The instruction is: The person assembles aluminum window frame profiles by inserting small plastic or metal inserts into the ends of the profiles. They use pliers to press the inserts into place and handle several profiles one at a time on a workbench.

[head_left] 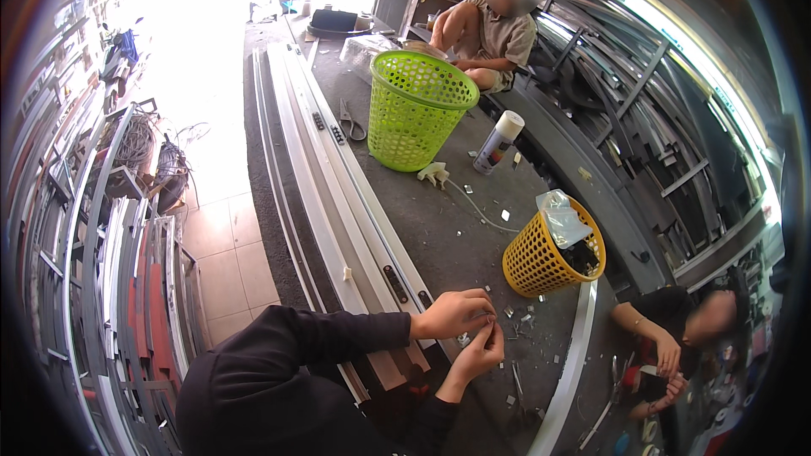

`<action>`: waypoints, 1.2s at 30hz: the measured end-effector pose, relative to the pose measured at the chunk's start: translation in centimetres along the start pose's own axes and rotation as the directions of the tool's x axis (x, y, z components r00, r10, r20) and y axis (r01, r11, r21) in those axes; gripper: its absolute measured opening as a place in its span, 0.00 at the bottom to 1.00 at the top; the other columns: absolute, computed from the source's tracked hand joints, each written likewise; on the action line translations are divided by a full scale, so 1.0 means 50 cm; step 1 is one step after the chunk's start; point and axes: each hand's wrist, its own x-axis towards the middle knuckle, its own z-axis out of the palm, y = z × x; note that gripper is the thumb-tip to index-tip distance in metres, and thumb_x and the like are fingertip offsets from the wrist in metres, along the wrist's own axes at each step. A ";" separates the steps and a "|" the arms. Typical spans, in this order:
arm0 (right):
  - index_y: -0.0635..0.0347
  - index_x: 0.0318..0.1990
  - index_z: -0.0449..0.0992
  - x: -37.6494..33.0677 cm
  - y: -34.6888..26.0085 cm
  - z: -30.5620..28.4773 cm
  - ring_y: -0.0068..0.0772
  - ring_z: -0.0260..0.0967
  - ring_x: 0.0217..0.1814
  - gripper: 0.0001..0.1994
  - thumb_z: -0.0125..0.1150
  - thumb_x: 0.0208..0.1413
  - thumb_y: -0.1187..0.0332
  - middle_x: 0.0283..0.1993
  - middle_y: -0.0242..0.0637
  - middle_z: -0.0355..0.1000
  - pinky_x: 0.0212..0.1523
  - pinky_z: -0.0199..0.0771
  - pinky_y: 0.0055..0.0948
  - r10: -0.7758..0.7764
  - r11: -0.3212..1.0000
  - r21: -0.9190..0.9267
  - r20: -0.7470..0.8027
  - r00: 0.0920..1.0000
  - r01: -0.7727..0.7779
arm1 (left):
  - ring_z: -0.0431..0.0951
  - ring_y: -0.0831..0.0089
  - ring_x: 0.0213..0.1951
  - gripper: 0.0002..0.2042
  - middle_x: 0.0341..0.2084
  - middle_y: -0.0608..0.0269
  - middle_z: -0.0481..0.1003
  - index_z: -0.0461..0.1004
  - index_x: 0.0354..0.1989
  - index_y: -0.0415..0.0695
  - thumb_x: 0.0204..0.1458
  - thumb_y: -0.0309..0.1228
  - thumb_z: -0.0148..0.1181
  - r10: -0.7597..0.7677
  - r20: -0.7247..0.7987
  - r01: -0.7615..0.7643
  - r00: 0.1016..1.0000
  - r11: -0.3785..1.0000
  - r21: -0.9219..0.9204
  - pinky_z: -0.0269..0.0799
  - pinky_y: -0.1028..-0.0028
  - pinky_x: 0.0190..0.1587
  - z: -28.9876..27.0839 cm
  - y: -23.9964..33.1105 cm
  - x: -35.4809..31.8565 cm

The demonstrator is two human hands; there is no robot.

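Note:
My left hand (454,314) and my right hand (476,358) meet fingertip to fingertip above the dark worktable. Both are closed in a pinch, and whatever lies between the fingers is too small to make out. Just left of them, long pale metal profiles (336,219) run lengthwise along the table, partly covered by my left forearm. Black slotted fittings (394,284) sit on one profile close to my left wrist. A small white piece (347,274) rests on another. Small scattered bits (528,318) lie on the table to the right of my fingers.
A green perforated basket (414,122), scissors (358,128) and a spray can (498,143) stand or lie farther off. Nearer is a yellow basket (536,262) with a plastic bag (564,221). One person (498,34) sits at the back; another (659,338) works at the right.

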 end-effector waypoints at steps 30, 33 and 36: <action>0.76 0.46 0.78 0.000 -0.002 0.001 0.37 0.79 0.43 0.14 0.57 0.66 0.68 0.42 0.50 0.80 0.44 0.78 0.30 -0.006 1.000 -0.010 -0.003 1.000 0.006 | 0.81 0.69 0.32 0.07 0.40 0.61 0.77 0.78 0.40 0.43 0.57 0.32 0.65 -0.012 0.005 0.012 1.000 1.000 0.000 0.78 0.71 0.34 0.002 -0.002 -0.002; 0.76 0.47 0.78 0.000 0.001 0.001 0.38 0.80 0.44 0.14 0.57 0.66 0.69 0.43 0.51 0.80 0.44 0.78 0.30 0.000 1.000 0.025 -0.004 1.000 0.000 | 0.81 0.68 0.33 0.07 0.40 0.61 0.77 0.78 0.41 0.43 0.57 0.31 0.65 -0.001 -0.001 0.001 1.000 1.000 -0.008 0.79 0.71 0.35 0.003 -0.005 -0.002; 0.76 0.47 0.79 0.000 0.002 0.000 0.34 0.78 0.44 0.15 0.57 0.66 0.68 0.43 0.48 0.80 0.45 0.76 0.29 0.016 1.000 0.018 -0.001 1.000 -0.016 | 0.82 0.68 0.34 0.07 0.40 0.61 0.77 0.78 0.41 0.43 0.57 0.31 0.65 -0.001 0.000 0.001 1.000 1.000 -0.008 0.79 0.71 0.35 0.005 -0.008 -0.002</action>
